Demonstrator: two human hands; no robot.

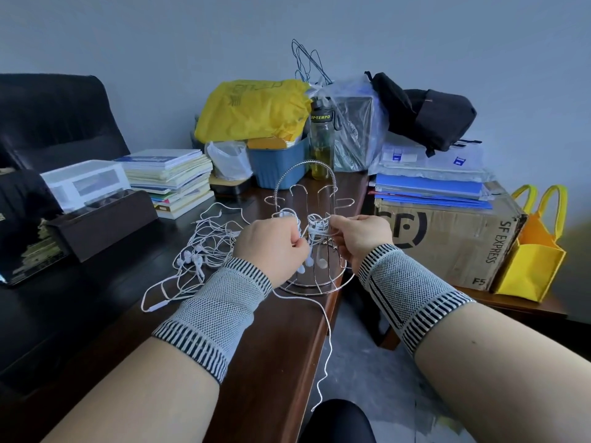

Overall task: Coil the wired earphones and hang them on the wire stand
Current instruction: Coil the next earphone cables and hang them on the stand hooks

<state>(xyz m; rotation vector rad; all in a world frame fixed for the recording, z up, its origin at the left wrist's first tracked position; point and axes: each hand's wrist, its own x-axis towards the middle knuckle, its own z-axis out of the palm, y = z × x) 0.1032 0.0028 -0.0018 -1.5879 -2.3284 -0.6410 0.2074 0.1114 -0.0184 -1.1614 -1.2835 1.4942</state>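
Pinching the earphone cord [326,330], left hand [271,243] sits just beside the coil [317,227]; right hand [361,236] grips that coil at the wire stand [305,199] on the bench [271,362]

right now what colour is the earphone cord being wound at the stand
White, seen in the head view: the earphone cord is a white bundle between both hands at the silver wire stand.
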